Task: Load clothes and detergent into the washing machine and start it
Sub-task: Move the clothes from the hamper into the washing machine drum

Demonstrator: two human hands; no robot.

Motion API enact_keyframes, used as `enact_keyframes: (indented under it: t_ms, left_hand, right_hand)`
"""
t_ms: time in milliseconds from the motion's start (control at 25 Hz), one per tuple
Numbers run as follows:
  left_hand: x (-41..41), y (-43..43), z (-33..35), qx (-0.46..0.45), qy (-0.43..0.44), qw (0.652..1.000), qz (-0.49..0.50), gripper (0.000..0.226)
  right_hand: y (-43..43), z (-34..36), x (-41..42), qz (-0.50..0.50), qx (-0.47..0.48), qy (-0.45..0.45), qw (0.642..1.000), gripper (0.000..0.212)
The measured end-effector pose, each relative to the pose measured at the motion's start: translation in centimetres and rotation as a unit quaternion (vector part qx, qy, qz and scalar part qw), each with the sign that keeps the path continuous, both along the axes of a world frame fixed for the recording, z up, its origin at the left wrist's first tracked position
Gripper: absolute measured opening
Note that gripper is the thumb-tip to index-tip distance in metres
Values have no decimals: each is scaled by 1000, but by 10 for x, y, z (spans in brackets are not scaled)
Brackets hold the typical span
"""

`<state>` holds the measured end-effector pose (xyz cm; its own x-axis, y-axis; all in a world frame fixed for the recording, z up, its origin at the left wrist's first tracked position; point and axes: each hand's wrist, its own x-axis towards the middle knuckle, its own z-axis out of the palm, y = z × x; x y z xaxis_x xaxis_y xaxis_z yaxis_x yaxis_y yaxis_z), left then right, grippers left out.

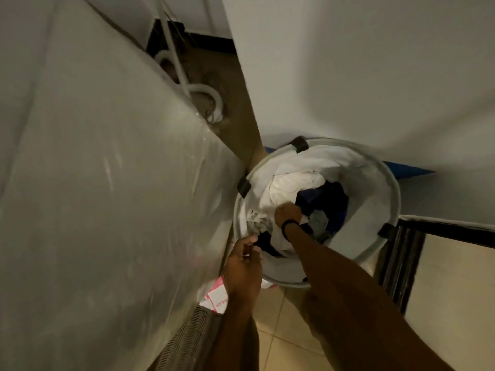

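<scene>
Presently, the right hand [288,214] clutches white clothes [294,180] inside the round white mesh basket [375,191]. At its rim the left hand [245,259] pinches, likely steadying.

Basket [396,188] w/ clothes [294,178] in it stands against wall, just right of appliance [107,183]. Hose [206,89] lies on floor behind appliance; packet [214,295] btwn appliance & basket. R hand [288,212] in clothes, L hand [245,261] at basket's near rim.

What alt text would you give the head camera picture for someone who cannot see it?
Seen from above, a person's right hand grips the clothes in a round white laundry basket, while the left hand is at its near rim. A plastic-wrapped white appliance stands beside the basket.
</scene>
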<state>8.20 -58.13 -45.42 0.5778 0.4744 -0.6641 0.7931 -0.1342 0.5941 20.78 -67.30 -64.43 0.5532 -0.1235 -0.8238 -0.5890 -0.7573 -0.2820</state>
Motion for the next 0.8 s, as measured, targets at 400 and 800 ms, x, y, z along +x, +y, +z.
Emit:
enact_keyframes:
  t_ms: [400,800]
  left_hand:
    - [47,12,160,-14,13,994,-106,33]
    - [60,25,36,10,-32,999,-39,27]
  right_hand:
    - [-38,316,-47,-292,326,-13,899,16]
    - [29,25,-8,113,-40,-111,987,60]
